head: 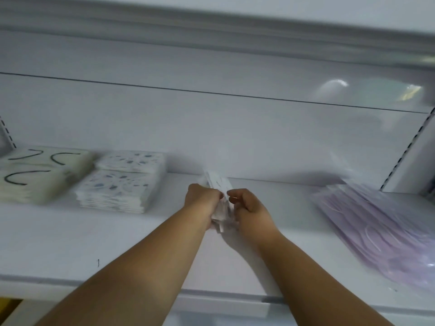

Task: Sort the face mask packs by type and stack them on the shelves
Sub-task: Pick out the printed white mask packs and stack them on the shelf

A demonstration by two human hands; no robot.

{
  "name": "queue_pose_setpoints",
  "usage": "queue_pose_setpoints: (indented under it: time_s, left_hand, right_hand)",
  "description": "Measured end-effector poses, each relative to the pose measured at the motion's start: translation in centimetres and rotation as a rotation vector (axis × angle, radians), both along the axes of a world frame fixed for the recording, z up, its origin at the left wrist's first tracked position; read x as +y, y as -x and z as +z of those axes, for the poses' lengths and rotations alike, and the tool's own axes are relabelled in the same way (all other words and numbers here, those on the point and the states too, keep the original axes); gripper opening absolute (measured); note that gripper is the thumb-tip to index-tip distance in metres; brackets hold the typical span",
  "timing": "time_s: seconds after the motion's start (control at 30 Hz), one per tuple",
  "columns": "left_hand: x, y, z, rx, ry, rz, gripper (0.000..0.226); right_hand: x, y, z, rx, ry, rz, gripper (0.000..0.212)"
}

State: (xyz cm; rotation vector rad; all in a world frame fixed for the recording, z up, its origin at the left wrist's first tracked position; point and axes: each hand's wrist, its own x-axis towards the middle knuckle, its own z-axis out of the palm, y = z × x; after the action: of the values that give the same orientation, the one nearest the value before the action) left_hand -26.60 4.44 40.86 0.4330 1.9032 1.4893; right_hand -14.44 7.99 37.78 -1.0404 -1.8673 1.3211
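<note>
Both hands, left (203,199) and right (247,204), grip a white bundle of packs (220,184) over the shelf (141,243) middle. Square its edges, then lay it flat in the free space between the dotted stack (117,189) and the purple packs (376,227).

Setting: a shop, or a shop's stock area — retail-type display shelving. The white shelf (70,243) has a flat metal deck with a raised front lip, and a second shelf edge (211,27) runs overhead. Slotted uprights (404,151) with rows of bracket holes stand at both sides, against a plain white back panel (211,128). Goods lie in grouped stacks by kind — cream packs with dark ear loops (35,177) at the left, blue-speckled white packs (120,184) beside them, and lilac masks in clear wrap (381,229) at the right. The frame is motion-blurred; no price labels can be made out.
</note>
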Motion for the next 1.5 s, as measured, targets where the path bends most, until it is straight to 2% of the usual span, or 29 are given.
queue_pose_setpoints:
  time_s: [0.1,0.17,0.27,0.4,0.5,0.57,0.63,0.8,0.9,0.97,1.03,1.1,1.17,1.2,1.3,1.4,1.5]
  left_hand:
    - [-0.9,1.5,-0.2,0.035,-0.07,-0.077,0.027]
    - [-1.7,2.7,-0.4,0.107,-0.154,-0.12,0.031]
    - [-3.1,4.7,-0.6,0.194,-0.253,-0.159,0.033]
    - [-5.1,6.6,-0.4,0.193,-0.347,-0.266,0.035]
    - [-7.0,8.6,0.2,0.298,-0.394,-0.217,0.032]
    - [-8.3,10.1,0.5,0.398,-0.411,-0.182,0.026]
    - [-9.7,11.6,0.7,0.431,-0.459,-0.133,0.021]
    - [-13.3,15.7,0.6,0.294,-0.581,-0.144,0.035]
    - [-14.6,18.1,0.3,0.187,-0.566,-0.167,0.04]
    - [-15.2,19.1,-0.1,0.148,-0.537,-0.162,0.034]
    - [-15.7,19.5,-0.4,0.093,-0.539,-0.132,0.028]
    - [-16.0,19.9,-0.2,-0.075,-0.634,-0.089,0.027]
    - [-16.1,20.3,0.1,-0.272,-0.761,-0.067,0.028]
    - [-16.1,20.5,0.1,-0.35,-0.804,-0.055,0.031]
    - [-16.4,21.7,-0.5,-0.433,-0.856,-0.036,0.045]
    - [-17.7,24.2,-1.1,-0.264,-0.797,-0.033,0.045]
    - [-19.7,26.7,-2.1,0.097,-0.498,-0.174,0.043]
  right_hand:
    - [0.5,0.2,0.5,0.133,0.065,-0.165,0.034]
    - [0.7,0.7,0.8,0.124,0.023,-0.282,0.023]
    - [-0.5,2.8,1.3,0.061,0.124,-0.234,0.049]
    - [-3.0,6.7,1.9,0.318,0.273,-0.15,0.024]
    - [-5.3,9.0,2.7,0.473,0.246,-0.098,0.027]
    - [-6.3,10.6,2.5,0.501,0.212,-0.106,0.026]
    - [-7.3,12.0,2.0,0.45,0.164,-0.122,0.021]
    - [-9.3,14.9,1.4,0.281,-0.033,-0.069,0.01]
    - [-10.4,16.5,1.5,0.191,-0.027,0.005,0.023]
    - [-11.0,17.3,0.8,0.123,-0.038,0.021,0.028]
    - [-11.5,17.5,0.2,0.057,-0.097,-0.017,0.023]
    - [-11.7,17.4,-0.1,0.03,-0.146,-0.084,0.013]
    - [-11.9,17.6,-0.2,0.104,-0.081,-0.101,0.01]
    - [-12.2,18.0,-0.2,0.202,0.008,-0.089,0.009]
    - [-12.8,19.1,0.3,0.511,0.244,-0.097,0.013]
    - [-12.4,18.9,1.3,0.541,0.142,-0.128,0.021]
    - [-12.7,18.0,1.8,0.396,-0.015,-0.101,0.027]
